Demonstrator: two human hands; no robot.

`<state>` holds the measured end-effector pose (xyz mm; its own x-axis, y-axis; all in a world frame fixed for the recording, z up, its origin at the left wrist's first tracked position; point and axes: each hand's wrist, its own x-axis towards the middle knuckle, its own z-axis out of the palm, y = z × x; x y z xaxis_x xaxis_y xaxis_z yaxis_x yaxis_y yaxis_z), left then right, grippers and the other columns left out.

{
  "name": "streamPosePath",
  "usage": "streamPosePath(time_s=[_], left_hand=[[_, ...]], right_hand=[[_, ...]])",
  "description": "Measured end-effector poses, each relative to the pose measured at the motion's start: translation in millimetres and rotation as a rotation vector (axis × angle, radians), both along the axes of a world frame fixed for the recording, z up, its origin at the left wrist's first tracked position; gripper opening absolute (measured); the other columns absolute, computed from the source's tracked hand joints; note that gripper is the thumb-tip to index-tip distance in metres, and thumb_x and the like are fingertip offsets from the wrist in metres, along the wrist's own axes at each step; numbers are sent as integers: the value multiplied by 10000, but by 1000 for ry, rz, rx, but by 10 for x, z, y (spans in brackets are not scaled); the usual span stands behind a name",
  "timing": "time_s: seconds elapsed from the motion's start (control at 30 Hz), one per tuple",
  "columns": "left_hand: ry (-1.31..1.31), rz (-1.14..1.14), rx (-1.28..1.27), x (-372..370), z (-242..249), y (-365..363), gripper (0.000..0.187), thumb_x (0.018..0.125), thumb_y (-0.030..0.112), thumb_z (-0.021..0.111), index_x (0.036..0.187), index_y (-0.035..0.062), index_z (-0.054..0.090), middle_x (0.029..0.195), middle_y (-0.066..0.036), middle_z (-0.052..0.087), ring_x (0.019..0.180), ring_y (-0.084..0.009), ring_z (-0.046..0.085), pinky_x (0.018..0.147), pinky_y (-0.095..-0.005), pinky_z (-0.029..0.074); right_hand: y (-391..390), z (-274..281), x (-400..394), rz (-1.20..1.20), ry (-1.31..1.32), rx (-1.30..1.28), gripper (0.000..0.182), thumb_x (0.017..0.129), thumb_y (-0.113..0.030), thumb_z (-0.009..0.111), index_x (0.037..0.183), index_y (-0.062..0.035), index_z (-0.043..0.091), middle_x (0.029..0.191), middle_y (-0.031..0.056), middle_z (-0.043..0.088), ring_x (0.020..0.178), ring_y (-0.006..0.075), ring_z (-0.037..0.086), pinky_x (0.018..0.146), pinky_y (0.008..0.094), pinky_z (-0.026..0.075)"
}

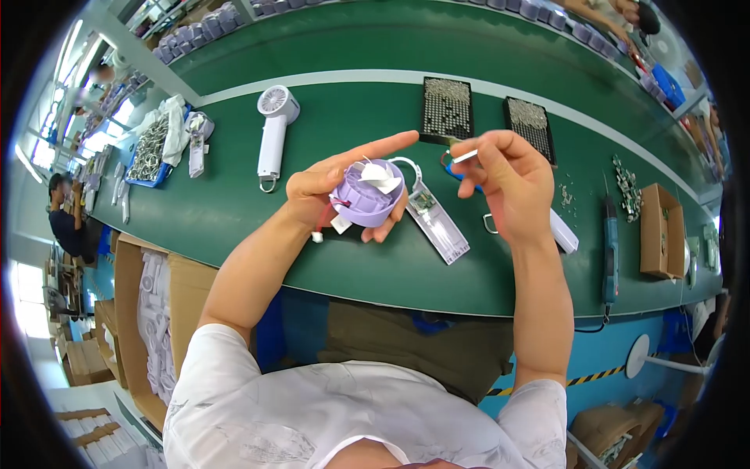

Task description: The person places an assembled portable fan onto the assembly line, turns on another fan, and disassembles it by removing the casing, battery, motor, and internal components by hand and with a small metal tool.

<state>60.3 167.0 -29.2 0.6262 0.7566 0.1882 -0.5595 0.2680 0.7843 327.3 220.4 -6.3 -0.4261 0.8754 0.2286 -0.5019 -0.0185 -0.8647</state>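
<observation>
My left hand (311, 190) is wrapped round a round lilac fan head (366, 202), its index finger stretched out to the right. Red wires with a white plug (317, 236) hang from the head's left side, and white paper-like flaps stick up inside it. A white cable runs from it to an open handle shell (444, 230), where a small green circuit board (423, 203) shows. Thumb and fingers of my right hand (517, 181) pinch a small white strip (466, 155). Behind these fingers a small blue part (451, 166) is partly hidden. Below that hand lies a white handle cover (563, 233).
An assembled handheld fan (273, 137) lies at the back left, near a blue tray of metal rings (148, 160). Two black trays of small metal parts (448, 109) (530, 125) stand at the back. On the right are loose screws (567, 195), an electric screwdriver (610, 250) and a cardboard box (661, 234).
</observation>
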Motion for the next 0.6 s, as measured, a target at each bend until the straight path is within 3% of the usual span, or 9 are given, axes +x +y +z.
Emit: streamPosePath(time_s=[0.07,0.1,0.17,0.27,0.37,0.4,0.6], left_hand=[[9,29,78,-47,-2,47,1047,912,471,675,1652,6,100,1131,-336,638,865,-388,723,658,-393,595],[-52,2,78,-73,-14,94,1039,906,420,695,1657,20,100,1176,-336,628,925,-399,717,745,-430,599],[8,132,60,-108,0,100,1192,813,408,803,1655,10,58,1133,-324,632,915,-393,712,766,-444,601],[58,219,141,-218,-44,178,1164,796,332,820,1660,30,100,1186,-291,630,1016,-390,700,905,-481,569],[157,305,154,-335,-130,238,1067,743,272,863,1598,-31,301,1257,-255,642,1109,-384,690,992,-481,546],[123,300,125,-355,-131,257,945,729,162,874,1524,-63,416,1266,-226,672,1159,-355,691,1078,-476,518],[208,399,210,-415,-169,337,838,668,-38,867,1429,-42,515,1273,-205,677,1184,-343,685,1076,-464,527]], right_hand=[[24,-30,30,29,-8,19,146,1026,-82,641,1094,45,668,1039,201,747,839,204,732,629,285,601],[23,-30,30,22,-9,11,147,1025,-80,641,1096,45,671,1023,196,748,822,200,731,619,283,598],[35,-36,22,5,-6,25,156,1018,-75,652,1111,47,679,987,176,748,783,183,722,600,278,591],[78,-59,43,-43,-54,16,172,996,-78,688,1123,37,701,944,124,743,733,127,684,562,253,560],[87,-65,40,-81,-80,3,173,991,-77,693,1124,33,709,932,104,740,711,109,666,549,243,544],[88,-63,39,-76,-82,10,173,991,-77,693,1124,33,709,932,104,740,711,109,666,549,243,544],[121,-68,49,-101,-104,10,195,991,-88,697,1144,32,712,910,87,731,702,96,644,538,239,527]])
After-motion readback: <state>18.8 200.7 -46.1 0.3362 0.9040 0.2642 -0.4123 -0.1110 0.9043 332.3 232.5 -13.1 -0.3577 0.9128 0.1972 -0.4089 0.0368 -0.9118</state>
